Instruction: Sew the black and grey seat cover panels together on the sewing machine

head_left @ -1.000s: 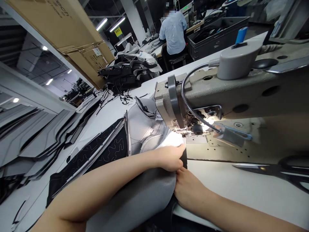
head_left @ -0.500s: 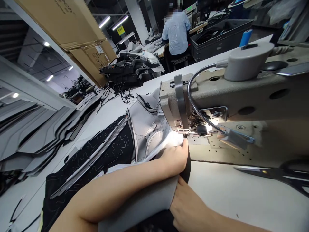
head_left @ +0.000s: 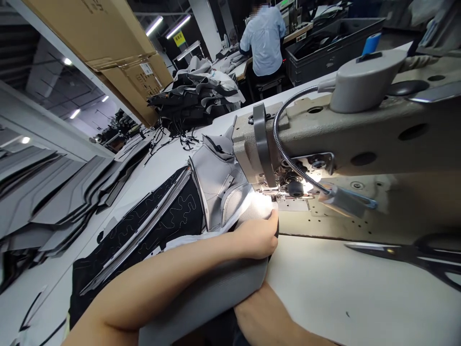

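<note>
My left hand [head_left: 257, 236] is closed on the edge of a grey fabric piece [head_left: 216, 283], a finger and thumb at its lit corner just in front of the sewing machine's [head_left: 295, 187] presser foot. Beneath that piece's lower edge, my right hand [head_left: 264, 310] reaches in from the front; its fingers are hidden under the fabric. The grey piece continues into a stitched light-grey cover [head_left: 212, 180] lying left of the machine head. Attached or lying beside it is a black panel [head_left: 173, 211] with wavy stitching and a pale strip. The needle itself is lost in the lamp glare.
Black-handled scissors [head_left: 399, 252] lie on the table to the right. Stacked grey panels [head_left: 54, 202] line the left side. Behind are a fabric pile [head_left: 198, 98], a cardboard box [head_left: 118, 43], a dark crate [head_left: 334, 50] and a seated person [head_left: 264, 43] in a light-blue shirt.
My right hand has slid left and further beneath the grey fabric, so its fingers no longer show. My left hand stays at the fabric edge by the presser foot. The view has shifted slightly.
</note>
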`<state>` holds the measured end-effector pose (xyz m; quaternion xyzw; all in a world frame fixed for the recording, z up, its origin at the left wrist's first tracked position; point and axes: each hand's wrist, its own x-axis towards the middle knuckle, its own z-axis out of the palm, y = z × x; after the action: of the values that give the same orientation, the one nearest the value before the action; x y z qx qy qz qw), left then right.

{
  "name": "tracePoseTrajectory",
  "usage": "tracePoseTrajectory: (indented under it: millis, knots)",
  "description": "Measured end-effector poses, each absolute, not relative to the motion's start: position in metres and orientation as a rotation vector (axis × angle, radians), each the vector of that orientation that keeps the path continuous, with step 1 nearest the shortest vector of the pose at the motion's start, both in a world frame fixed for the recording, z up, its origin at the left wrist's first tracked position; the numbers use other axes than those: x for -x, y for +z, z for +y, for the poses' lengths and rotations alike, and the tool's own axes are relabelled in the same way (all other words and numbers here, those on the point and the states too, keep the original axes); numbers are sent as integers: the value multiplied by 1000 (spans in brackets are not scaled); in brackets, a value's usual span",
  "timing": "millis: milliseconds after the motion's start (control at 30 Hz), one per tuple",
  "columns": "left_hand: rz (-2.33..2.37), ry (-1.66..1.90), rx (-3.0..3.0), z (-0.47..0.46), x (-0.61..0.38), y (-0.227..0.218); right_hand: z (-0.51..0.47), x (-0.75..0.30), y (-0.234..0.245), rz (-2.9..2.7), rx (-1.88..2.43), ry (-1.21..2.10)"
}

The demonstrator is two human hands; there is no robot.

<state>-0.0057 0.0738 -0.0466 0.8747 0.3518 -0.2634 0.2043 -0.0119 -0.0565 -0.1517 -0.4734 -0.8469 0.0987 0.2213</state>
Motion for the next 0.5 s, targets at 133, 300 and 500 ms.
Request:
tracePoseTrajectory:
  millis: [133, 300, 500]
  knots:
    - [1017, -712, -2538, 76, 1, -57, -51, 10, -139, -2463, 1385, 558]
    - [1023, -634, -2662, 73, 2, -60, -50, -3, -121, -2113, 1374, 964]
    - [1089, -854, -2408, 60, 11, -12, -67, -18, -121, -1695, 1062, 1111]
